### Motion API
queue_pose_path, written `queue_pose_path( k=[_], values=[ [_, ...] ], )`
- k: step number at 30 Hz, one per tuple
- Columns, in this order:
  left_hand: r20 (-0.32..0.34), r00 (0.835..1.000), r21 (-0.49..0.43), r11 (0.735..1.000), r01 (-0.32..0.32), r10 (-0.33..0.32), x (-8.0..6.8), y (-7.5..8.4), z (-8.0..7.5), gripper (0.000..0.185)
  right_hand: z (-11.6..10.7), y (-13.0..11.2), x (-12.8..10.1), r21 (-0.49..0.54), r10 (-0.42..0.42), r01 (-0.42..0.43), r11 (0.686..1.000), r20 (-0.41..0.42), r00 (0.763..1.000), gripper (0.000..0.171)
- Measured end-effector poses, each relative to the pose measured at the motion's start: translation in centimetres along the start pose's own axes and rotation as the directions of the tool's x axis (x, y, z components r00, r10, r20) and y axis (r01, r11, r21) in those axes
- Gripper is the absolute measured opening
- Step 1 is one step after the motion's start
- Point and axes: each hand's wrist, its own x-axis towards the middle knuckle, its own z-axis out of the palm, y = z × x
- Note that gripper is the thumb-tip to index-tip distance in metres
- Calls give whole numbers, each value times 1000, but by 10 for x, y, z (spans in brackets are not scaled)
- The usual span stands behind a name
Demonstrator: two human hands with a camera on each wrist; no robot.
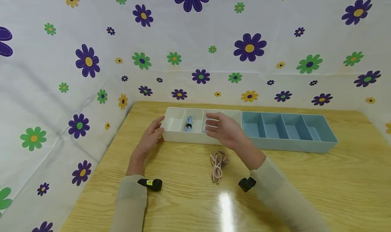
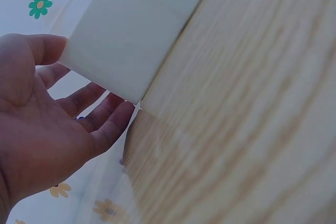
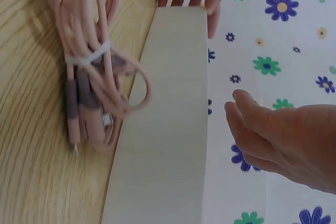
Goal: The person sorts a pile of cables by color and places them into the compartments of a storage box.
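A long white divided box [image 1: 192, 137] stands on the table. My left hand [image 1: 148, 139] touches its left end; in the left wrist view the thumb [image 2: 51, 48] is by the upper corner and the fingers spread along the short end wall. Over the right half of the box hovers my right hand [image 1: 226, 129], fingers loosely extended and holding nothing. A light blue cable bundle [image 1: 188, 123] with a black tie lies in one compartment; more of something bluish is mostly hidden behind the right fingers. A pink cable [image 1: 217, 169], coiled and tied, lies in front of the box.
A blue divided box [image 1: 293, 144] adjoins the white one on its right, and no contents show in its compartments. Both stand toward the back of the wooden table [image 1: 180, 198]. A flower-patterned white sheet [image 1: 213, 28] hangs behind and at the left.
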Motion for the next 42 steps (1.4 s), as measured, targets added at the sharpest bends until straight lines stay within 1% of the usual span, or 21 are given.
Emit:
queue_pose_path(
  k=[5,9,16,21,30,34,37,42],
  values=[
    [1,1000,21,1000,9,-9,1,-1,-1,52,-21,-5,-11,19,-41,41,999,16,999,53],
    [-1,1000,27,999,19,-19,1,-2,-2,51,-35,-9,-25,23,-52,51,998,34,998,53],
    [4,1000,18,1000,14,-14,1,0,0,51,-62,-12,-47,41,-70,67,997,59,996,55],
    [10,1000,23,1000,13,-14,0,1,0,52,-74,-11,-57,29,-69,67,997,73,995,58],
    [18,1000,58,998,0,-1,1,1,1,53,-87,-6,-68,2,-86,86,996,96,992,58],
    [22,1000,75,997,1,-2,1,2,3,53,-93,-3,-74,-28,-104,108,994,111,988,59],
    [24,1000,87,996,1,-3,2,3,4,53,-98,-3,-76,-81,-121,131,988,115,986,60],
    [23,1000,107,994,1,-3,-2,4,0,53,-104,-5,-78,-207,-173,190,960,98,980,60]
  ],
)
